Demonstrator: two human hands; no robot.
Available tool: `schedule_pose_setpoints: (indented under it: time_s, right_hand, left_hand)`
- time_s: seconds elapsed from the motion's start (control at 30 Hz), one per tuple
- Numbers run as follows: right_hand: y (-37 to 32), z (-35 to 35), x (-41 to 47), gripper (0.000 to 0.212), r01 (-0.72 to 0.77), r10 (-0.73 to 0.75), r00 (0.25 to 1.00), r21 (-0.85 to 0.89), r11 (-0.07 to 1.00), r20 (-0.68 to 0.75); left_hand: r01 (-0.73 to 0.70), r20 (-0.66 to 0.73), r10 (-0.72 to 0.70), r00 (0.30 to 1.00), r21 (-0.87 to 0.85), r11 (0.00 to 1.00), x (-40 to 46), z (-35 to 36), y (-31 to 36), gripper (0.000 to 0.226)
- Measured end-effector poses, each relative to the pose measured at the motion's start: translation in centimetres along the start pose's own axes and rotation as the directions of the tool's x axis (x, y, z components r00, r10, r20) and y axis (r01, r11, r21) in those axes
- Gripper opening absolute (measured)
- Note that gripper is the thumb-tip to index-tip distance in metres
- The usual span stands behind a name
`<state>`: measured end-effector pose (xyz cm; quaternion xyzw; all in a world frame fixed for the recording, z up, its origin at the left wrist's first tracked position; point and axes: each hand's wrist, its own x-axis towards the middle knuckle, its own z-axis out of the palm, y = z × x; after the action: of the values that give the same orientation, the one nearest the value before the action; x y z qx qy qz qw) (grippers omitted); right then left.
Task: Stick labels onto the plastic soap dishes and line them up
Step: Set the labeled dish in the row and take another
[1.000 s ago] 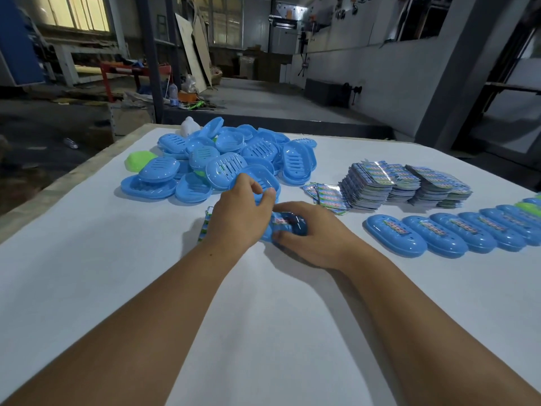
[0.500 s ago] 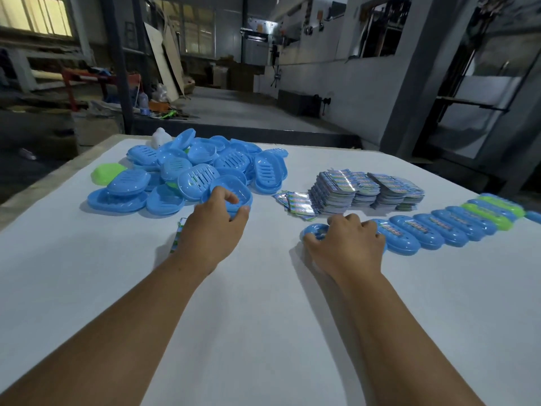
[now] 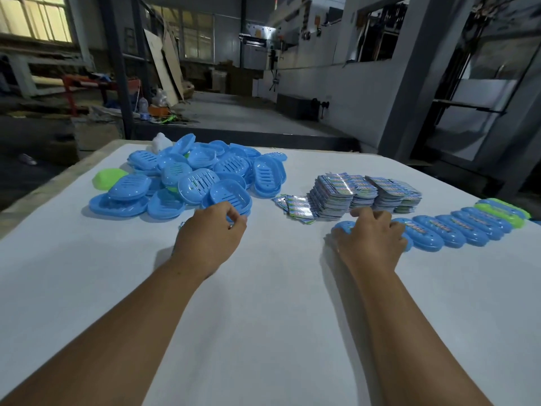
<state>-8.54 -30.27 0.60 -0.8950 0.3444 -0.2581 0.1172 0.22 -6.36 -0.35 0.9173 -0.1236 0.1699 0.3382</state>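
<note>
Smooth glossy blue plastic soap dishes (image 3: 187, 183), one matt green dish (image 3: 106, 177), shiny foil-like label stacks (image 3: 363, 190), matt white bench (image 3: 263, 332) with a paper-like cover.

A white table (image 3: 263, 332) stands in a workshop with leaning boards (image 3: 164, 68) behind.
</note>
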Motion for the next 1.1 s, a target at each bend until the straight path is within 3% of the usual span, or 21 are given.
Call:
schedule_pose_setpoints:
  time_s: [0.17,0.33,0.43,0.6,0.73,0.93,1.0,1.1]
  right_hand:
    - [-3.4,1.6,-1.7,0.030,0.249,-0.247,0.969,0.130,0.960,-0.029]
    - [-6.8,2.9,-2.5,0.023,0.518,-0.516,0.854,0.220,0.827,-0.073]
    - [-8.2,3.6,-2.4,0.022,0.568,-0.562,0.821,0.237,0.788,-0.100]
    - [-9.4,4.6,-1.7,0.023,0.570,-0.568,0.816,0.302,0.764,-0.103]
    - [-9.4,5.0,-1.5,0.031,0.570,-0.583,0.808,0.372,0.732,-0.091]
    - [-9.1,5.1,-1.6,0.063,0.603,-0.629,0.767,0.476,0.640,-0.128]
    - [-9.3,5.2,-1.5,0.073,0.635,-0.659,0.738,0.477,0.608,-0.141]
    - [-9.5,5.2,-1.6,0.074,0.653,-0.678,0.717,0.502,0.568,-0.165]
  left_hand:
    - [-0.107,-0.113,0.122,0.986,0.134,0.985,0.6,0.0,0.0,0.013]
    - [-0.233,-0.091,0.256,0.962,0.204,0.951,1.6,0.6,-0.4,0.032]
    - [-0.254,-0.064,0.281,0.957,0.274,0.927,1.9,0.8,-0.5,0.029]
    - [-0.241,-0.084,0.267,0.960,0.238,0.941,2.1,0.6,-0.7,0.018]
    - [-0.238,-0.185,0.249,0.951,0.079,0.968,2.0,0.3,-0.5,0.015]
    - [-0.219,-0.355,0.151,0.923,-0.160,0.962,1.7,-0.8,0.3,0.014]
    - [-0.211,-0.353,0.099,0.931,-0.295,0.932,1.4,-1.1,0.6,0.009]
    - [-0.069,-0.220,-0.077,0.972,-0.587,0.807,1.6,-1.2,0.8,0.015]
